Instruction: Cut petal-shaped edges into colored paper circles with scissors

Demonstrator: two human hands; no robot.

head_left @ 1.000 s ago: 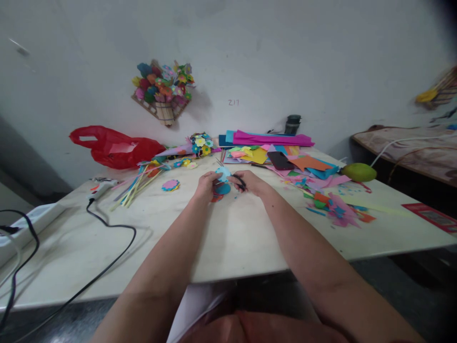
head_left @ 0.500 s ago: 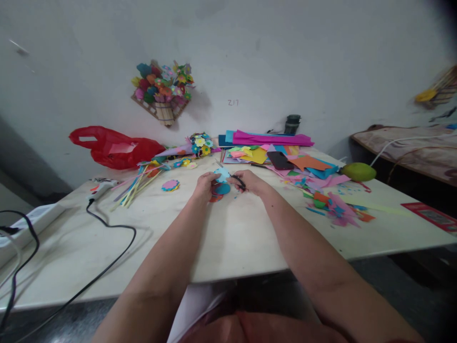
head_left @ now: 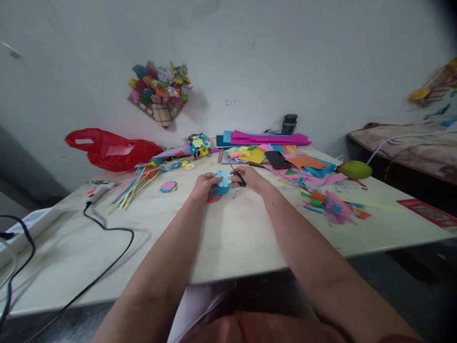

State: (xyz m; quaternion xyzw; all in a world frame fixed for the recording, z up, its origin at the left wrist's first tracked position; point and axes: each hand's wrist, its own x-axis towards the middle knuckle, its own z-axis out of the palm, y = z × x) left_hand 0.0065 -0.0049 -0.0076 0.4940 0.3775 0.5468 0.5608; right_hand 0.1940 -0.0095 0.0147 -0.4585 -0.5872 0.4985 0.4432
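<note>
Two hands work here: my left hand (head_left: 204, 185) pinches the light, floppy blue paper flower (head_left: 223, 178) at its edge, my right hand (head_left: 250, 178) grips the scissors (head_left: 236, 174), so I judge it tears easily.

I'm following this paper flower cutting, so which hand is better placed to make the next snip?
Right hand: it holds the scissors at the blue paper flower, which the left hand steadies.

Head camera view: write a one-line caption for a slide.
Left hand holds a light blue paper flower while the right hand works scissors at it, on a table strewn with coloured paper scraps.
</note>
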